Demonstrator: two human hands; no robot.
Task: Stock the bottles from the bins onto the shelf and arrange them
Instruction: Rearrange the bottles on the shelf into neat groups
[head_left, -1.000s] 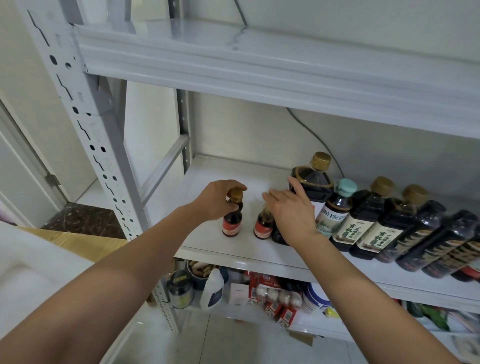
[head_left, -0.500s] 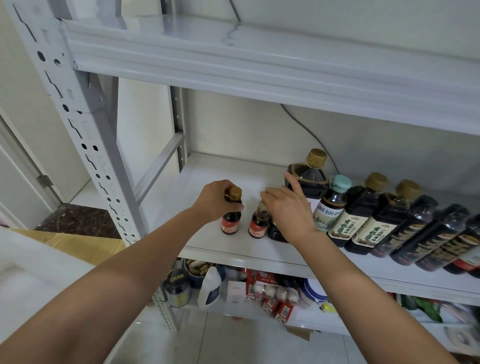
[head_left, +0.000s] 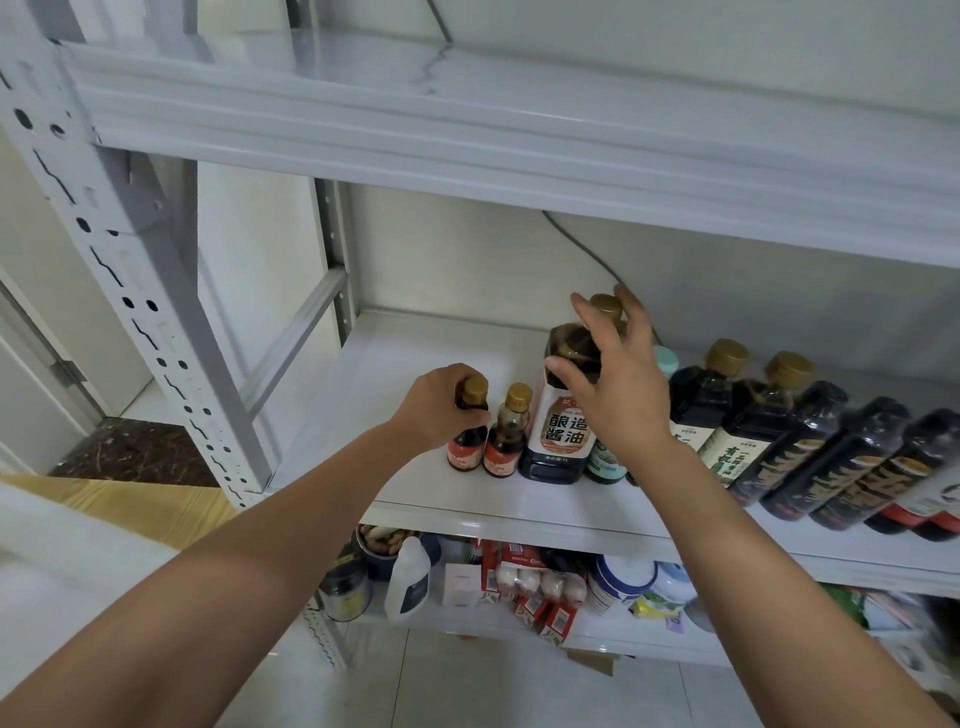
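Note:
A white metal shelf (head_left: 415, 353) holds a row of dark sauce bottles. At the row's left end stands a small red-labelled bottle (head_left: 467, 447), and my left hand (head_left: 441, 402) grips its neck below the gold cap. A second small bottle (head_left: 506, 436) stands free just right of it. My right hand (head_left: 618, 379) is raised with spread fingers in front of the shoulder of a large soy sauce jug (head_left: 563, 431); whether it touches the jug I cannot tell. Further right stand a teal-capped bottle (head_left: 605, 462) and several tall dark bottles (head_left: 737, 415).
The shelf's left half is bare white board up to the perforated upright (head_left: 135, 291). Another shelf board (head_left: 467, 130) runs close overhead. The lower shelf (head_left: 519, 587) is crowded with jars, boxes and a white jug. A wooden surface (head_left: 119, 499) lies at the lower left.
My right hand has let go of the second small bottle and risen to the large jug's shoulder. My left hand has kept its grip on the first small bottle.

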